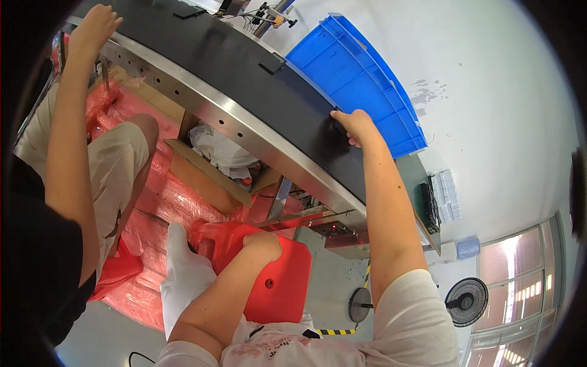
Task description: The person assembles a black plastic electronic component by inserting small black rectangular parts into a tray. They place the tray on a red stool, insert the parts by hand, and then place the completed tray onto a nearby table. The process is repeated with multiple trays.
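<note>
My right hand (357,127) reaches out over the black conveyor belt (263,92). Its thumb and fingers are closed on a small black piece (338,124), mostly covered by the hand, at the belt's far side. My left hand (264,246) is low, by the red stool (284,275), away from the belt. It is bent at the wrist and its fingers are hidden from view. Farther left along the belt lies another small black flat part (272,63), which nobody touches.
A blue crate (361,85) stands beyond the belt. A co-worker's hand (95,27) is over the belt's left end, near a black part (189,13). Under the metal rail (238,125) is a cardboard box (202,177) with white bags. A black fan (467,301) stands at right.
</note>
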Available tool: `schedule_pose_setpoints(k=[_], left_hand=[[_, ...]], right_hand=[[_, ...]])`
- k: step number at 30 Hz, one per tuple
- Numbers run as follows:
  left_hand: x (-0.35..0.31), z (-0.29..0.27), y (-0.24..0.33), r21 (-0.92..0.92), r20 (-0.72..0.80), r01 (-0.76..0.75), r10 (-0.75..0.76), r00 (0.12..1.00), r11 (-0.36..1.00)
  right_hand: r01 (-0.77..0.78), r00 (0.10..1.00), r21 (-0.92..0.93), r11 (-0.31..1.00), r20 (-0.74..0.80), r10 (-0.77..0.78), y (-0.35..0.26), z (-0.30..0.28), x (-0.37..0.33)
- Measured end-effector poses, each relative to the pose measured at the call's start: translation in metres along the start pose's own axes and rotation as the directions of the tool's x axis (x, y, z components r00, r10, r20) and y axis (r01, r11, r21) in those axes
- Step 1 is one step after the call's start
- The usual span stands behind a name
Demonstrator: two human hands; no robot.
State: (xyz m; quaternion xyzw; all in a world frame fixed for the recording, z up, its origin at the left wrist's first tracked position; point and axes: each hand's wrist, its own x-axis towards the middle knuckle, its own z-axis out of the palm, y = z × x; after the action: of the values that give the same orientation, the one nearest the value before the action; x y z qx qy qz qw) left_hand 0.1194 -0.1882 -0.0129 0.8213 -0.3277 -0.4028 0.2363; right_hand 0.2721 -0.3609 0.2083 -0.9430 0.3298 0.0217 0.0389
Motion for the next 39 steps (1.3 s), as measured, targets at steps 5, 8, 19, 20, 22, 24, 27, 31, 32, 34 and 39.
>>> schedule_pose_setpoints(k=[5, 8, 19, 20, 22, 24, 27, 31, 32, 34, 39], left_hand=[[0.008, 0.007, -0.002, -0.017, -0.022, 0.021, -0.022, 1.000, 1.000], [-0.002, -0.001, 0.004, -0.008, 0.010, -0.017, 0.017, 1.000, 1.000], [-0.021, -0.002, 0.010, -0.015, 0.041, -0.094, 0.095, 0.995, 0.995], [-0.021, -0.001, 0.009, -0.017, 0.043, -0.098, 0.099, 0.994, 0.995], [-0.019, -0.001, 0.006, -0.030, 0.044, -0.104, 0.106, 0.993, 0.994], [-0.016, 0.001, 0.004, -0.053, 0.040, -0.115, 0.117, 0.992, 0.992], [-0.005, 0.006, 0.002, -0.091, 0.018, -0.142, 0.145, 0.989, 0.986], [0.018, 0.016, -0.005, -0.217, -0.025, -0.183, 0.182, 0.983, 0.959], [0.022, 0.018, -0.005, -0.288, -0.041, -0.208, 0.205, 0.978, 0.935], [0.027, 0.014, 0.002, -0.483, -0.019, -0.264, 0.291, 0.956, 0.835], [-0.034, -0.051, 0.011, -0.962, -0.024, -0.208, 0.706, 0.707, 0.175]], right_hand=[[-0.028, 0.996, 0.095, 0.995, -0.082, 0.036, 0.005, -0.003, -0.010], [0.073, 0.969, 0.105, 0.992, -0.243, -0.046, 0.005, 0.003, -0.013], [0.074, 0.984, 0.075, 0.994, -0.169, -0.061, -0.048, 0.006, -0.006], [0.070, 0.984, 0.030, 0.997, -0.167, -0.064, -0.046, 0.008, -0.004], [0.062, 0.984, -0.061, 0.996, -0.165, -0.071, -0.042, 0.010, -0.002], [0.026, 0.998, -0.009, 1.000, -0.062, -0.026, -0.032, 0.003, -0.004], [0.012, 0.998, 0.079, 0.997, -0.058, -0.007, -0.014, 0.000, -0.006], [0.070, 0.976, 0.120, 0.990, -0.215, -0.043, 0.001, 0.004, -0.028], [0.152, 0.955, 0.172, 0.973, -0.279, -0.100, 0.003, 0.005, -0.036], [0.280, 0.901, 0.255, 0.926, -0.402, -0.162, 0.014, 0.009, -0.070], [0.661, 0.661, 0.196, 0.725, -0.609, -0.438, -0.001, 0.015, -0.159]])
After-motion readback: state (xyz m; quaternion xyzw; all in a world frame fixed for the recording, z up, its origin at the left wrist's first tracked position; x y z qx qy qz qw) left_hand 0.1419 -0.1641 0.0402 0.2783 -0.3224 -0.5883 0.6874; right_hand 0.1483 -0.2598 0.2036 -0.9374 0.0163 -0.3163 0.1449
